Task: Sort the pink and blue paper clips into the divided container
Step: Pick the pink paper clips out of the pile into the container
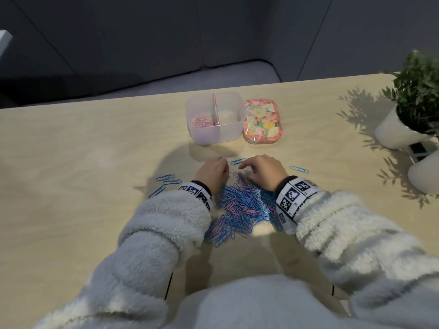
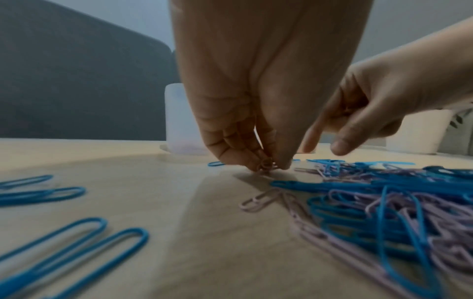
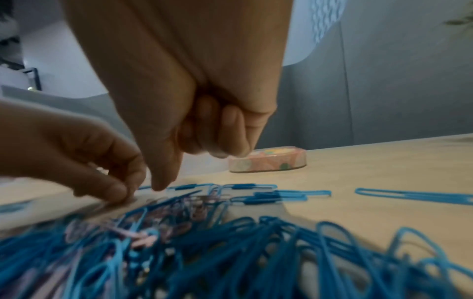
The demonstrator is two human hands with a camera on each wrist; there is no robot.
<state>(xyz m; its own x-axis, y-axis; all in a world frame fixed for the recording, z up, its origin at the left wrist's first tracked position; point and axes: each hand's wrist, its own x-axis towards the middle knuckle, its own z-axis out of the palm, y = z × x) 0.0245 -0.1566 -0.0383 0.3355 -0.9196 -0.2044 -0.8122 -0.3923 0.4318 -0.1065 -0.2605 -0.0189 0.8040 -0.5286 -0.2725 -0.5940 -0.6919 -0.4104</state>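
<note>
A mixed pile of blue and pink paper clips lies on the table between my wrists. My left hand is at the pile's far left edge and pinches a pink paper clip at its fingertips, just above the wood. My right hand hovers over the pile's far edge, with most fingers curled into the palm and one digit pointing down at the clips. Nothing shows in its grip. The clear divided container stands beyond the hands, with pink clips in its left compartment.
A floral lid lies just right of the container. Loose blue clips lie left of my left wrist, with others to the right of my right hand. White plant pots stand at the table's right edge.
</note>
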